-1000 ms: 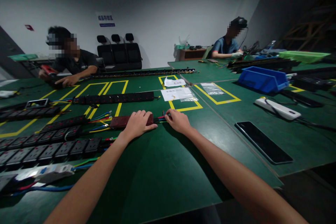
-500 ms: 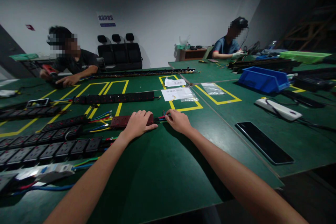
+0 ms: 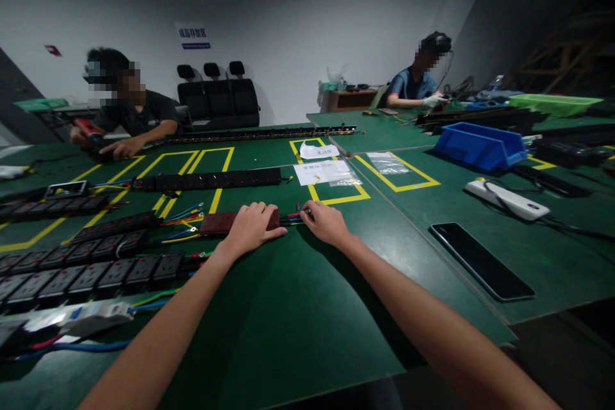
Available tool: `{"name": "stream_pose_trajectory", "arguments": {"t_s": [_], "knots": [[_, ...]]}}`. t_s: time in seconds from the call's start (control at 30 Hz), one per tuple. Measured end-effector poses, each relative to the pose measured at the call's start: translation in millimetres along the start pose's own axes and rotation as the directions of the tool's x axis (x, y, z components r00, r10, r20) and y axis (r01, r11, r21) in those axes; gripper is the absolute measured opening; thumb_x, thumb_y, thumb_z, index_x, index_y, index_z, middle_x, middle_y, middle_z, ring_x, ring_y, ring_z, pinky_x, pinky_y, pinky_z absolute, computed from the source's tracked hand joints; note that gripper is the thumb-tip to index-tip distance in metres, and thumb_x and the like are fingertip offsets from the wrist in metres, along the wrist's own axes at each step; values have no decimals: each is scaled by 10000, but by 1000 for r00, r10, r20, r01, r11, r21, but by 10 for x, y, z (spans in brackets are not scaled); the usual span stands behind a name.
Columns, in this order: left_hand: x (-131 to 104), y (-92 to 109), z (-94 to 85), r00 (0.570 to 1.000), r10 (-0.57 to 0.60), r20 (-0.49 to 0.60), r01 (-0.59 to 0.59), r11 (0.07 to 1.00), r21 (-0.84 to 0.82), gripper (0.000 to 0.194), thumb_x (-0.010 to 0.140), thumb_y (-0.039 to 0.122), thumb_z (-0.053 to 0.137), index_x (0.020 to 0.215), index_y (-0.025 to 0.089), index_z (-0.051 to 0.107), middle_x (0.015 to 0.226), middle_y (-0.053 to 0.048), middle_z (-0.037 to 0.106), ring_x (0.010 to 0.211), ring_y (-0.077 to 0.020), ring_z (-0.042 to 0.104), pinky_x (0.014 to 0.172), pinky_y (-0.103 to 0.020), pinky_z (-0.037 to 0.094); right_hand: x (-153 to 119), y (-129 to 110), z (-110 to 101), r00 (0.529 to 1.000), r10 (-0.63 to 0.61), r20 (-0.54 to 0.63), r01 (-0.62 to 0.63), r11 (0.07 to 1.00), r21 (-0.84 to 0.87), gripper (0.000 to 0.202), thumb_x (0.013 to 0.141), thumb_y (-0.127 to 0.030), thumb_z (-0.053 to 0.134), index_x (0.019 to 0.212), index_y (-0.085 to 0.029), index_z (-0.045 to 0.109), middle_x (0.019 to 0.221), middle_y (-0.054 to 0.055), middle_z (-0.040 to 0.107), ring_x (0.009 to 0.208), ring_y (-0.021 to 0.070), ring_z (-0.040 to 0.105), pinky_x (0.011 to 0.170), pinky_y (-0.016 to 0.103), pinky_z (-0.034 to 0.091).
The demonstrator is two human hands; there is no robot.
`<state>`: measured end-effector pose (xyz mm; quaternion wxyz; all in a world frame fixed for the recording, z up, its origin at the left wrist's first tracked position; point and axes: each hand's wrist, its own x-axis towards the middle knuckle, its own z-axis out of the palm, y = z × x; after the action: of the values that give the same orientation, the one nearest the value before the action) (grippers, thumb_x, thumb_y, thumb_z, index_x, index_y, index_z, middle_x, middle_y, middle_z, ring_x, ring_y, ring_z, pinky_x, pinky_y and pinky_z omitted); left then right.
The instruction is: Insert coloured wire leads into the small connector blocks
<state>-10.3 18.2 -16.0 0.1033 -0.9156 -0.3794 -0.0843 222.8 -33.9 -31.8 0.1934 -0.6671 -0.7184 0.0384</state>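
My left hand lies over the right part of a dark red socket strip, its fingers wrapped over the top and the thumb along the near side. Coloured wires come out of the strip's right end. Just to the right, my right hand pinches the ends of these wires between thumb and fingers; the very tips are partly hidden. From the strip's left end more wires with ring terminals spread over the green table.
Rows of black socket modules lie at left, with a longer black strip beyond. At right are a phone, a white power strip and a blue bin. Papers lie ahead. Two people work across the table.
The view has shifted very slightly. Both my hands keep their places on the socket strip and its wires.
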Motion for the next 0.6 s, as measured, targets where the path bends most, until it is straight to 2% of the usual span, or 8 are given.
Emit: {"name": "stream_pose_trajectory", "arguments": {"t_s": [0.47,0.6], "knots": [[-9,19,-28,1000,-1,-7,1,1000,-4,714,952,760,434,1289,153,600,1115,-139,666,990,-312,608,799,-389,417,-9,-16,-27,999,13,40,-12,1000,-26,288,1049,-433,438,1141,-253,643,1130,57,718,960,206,679,735,277,419],[-11,20,-28,1000,0,-11,0,1000,-6,718,953,761,427,1284,150,605,1107,-142,666,981,-311,608,795,-387,415,-10,-38,-21,999,37,18,-37,999,-22,278,1049,-431,438,1126,-256,640,1118,50,711,966,205,683,738,278,424]]}}
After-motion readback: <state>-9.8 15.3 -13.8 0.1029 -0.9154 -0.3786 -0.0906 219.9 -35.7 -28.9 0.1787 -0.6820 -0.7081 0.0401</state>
